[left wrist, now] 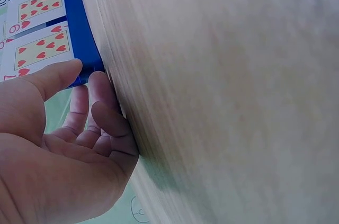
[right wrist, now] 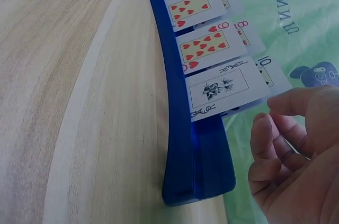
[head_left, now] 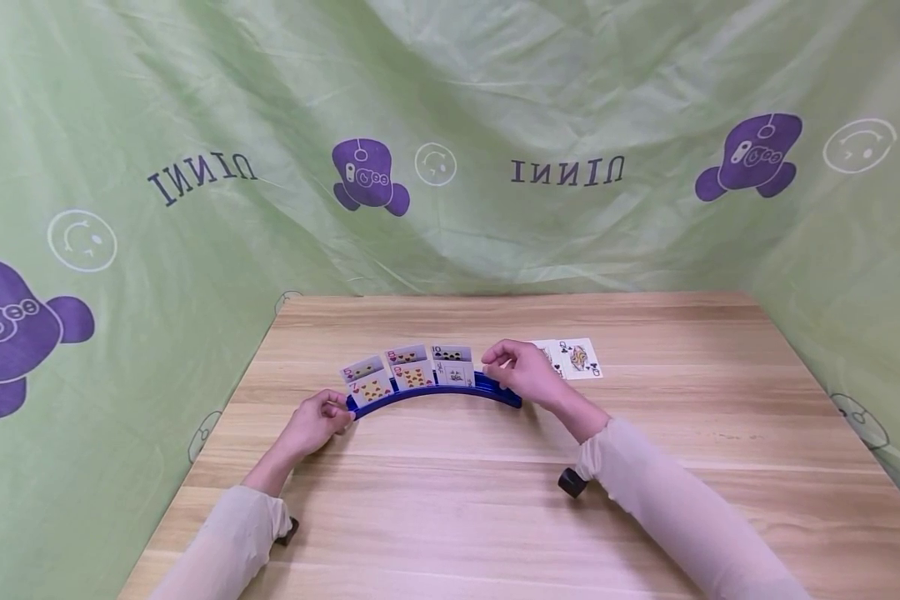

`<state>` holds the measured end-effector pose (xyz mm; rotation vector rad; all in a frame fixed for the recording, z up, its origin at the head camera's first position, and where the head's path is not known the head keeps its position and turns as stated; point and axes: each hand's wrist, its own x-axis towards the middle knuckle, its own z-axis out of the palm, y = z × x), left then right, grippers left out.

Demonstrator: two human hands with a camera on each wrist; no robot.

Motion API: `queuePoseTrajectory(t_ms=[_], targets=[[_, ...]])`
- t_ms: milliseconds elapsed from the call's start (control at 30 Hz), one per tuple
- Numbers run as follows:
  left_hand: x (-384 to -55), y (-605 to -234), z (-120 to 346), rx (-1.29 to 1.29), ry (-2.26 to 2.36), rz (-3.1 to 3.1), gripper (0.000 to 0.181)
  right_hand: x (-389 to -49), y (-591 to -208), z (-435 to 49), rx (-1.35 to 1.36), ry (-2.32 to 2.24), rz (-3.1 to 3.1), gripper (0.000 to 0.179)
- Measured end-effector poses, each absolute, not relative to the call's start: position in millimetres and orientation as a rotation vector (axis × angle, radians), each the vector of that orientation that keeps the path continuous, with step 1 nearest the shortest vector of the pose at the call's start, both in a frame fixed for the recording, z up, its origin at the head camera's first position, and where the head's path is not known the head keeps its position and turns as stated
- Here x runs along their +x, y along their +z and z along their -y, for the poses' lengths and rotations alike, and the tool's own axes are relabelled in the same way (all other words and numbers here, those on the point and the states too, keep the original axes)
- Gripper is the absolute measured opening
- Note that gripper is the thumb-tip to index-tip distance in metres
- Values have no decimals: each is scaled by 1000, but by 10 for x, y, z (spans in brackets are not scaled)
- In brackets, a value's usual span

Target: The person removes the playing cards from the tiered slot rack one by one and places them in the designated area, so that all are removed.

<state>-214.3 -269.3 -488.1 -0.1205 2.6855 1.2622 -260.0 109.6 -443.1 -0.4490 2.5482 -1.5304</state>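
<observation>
A curved blue card holder [right wrist: 177,128] stands on the table with playing cards in two rows. In front are a seven of hearts [right wrist: 189,9], a nine of hearts [right wrist: 209,46] and a joker [right wrist: 222,89]; behind them stand a five [head_left: 362,367], an eight [head_left: 407,355] and a black ten [head_left: 452,352]. At the holder's left end, my left hand [head_left: 317,423] pinches its tip between thumb and finger. Over the right end, my right hand [head_left: 528,372] hovers beside the joker and ten, fingers loosely bent, with nothing seen between them.
Behind my right hand, a queen card [head_left: 579,358] lies face up on the wooden table [head_left: 450,500], with another card partly hidden by the hand. A green printed curtain [head_left: 480,242] hangs around the table's back and sides.
</observation>
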Motion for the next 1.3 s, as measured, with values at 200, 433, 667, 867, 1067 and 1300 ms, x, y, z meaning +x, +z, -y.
queuePoseTrajectory(t_ms=[200, 433, 667, 867, 1067, 1300], targets=[[-2140, -4887, 2698, -131, 1255, -2695, 29, -2606, -4422, -1045, -439, -1505, -2560, 16], [-2149, -4904, 2697, -118, 1271, -2690, 30, -2631, -4425, -983, -447, -1488, -2566, 14], [-2149, -4900, 2700, -137, 1271, -2686, 30, -2629, -4420, -938, -463, -1472, -2558, 12], [-2156, -4904, 2710, -134, 1267, -2689, 29, -2633, -4432, -906, -474, -1468, -2543, 10], [-2159, -4877, 2697, -142, 1267, -2674, 30, -2648, -4442, -907, -492, -1464, -2551, 9], [-2135, -4855, 2684, -151, 1270, -2670, 29, -2661, -4450, -952, -493, -1472, -2562, 10]])
